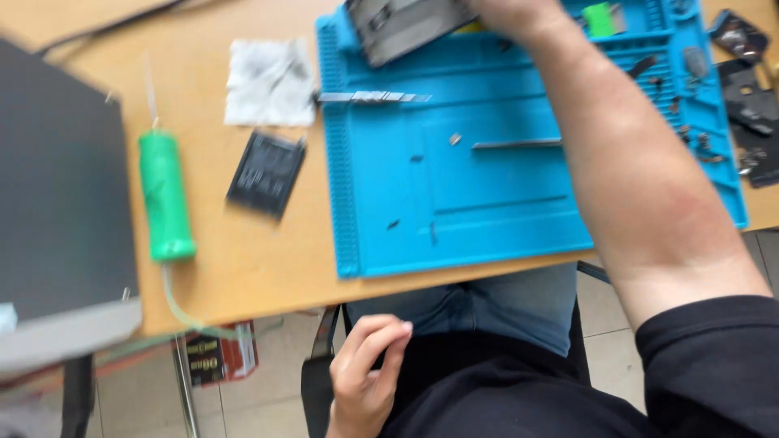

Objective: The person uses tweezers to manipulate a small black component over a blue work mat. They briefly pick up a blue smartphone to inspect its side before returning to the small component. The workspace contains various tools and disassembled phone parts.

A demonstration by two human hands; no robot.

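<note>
Over at the table's left edge a dark flat slab (61, 178) lies half off view, and just beside it a green plastic cylinder (165, 197) with a thin needle tip and a clear hose trailing off the front edge, laid flat probably so it won't roll far. Next comes a crumpled white wipe (269, 83), smudged grey, and below it a small black rectangular part (266, 173), tilted. Below the table's front edge the left hand (367, 375) hangs loose and empty, fingers lightly curled, near the lap. The blue rubbery mat (454, 211), ridged along its rim, holds tiny screws, a thin metal strip (373, 97) and a slim grey tool (515, 144). At the far edge the right hand (511, 12) rests on a grey flat device (406, 26), tilted; its fingers are cropped, so I can't tell the grip. Dark loose parts (751, 105) crowd the right edge.
</note>
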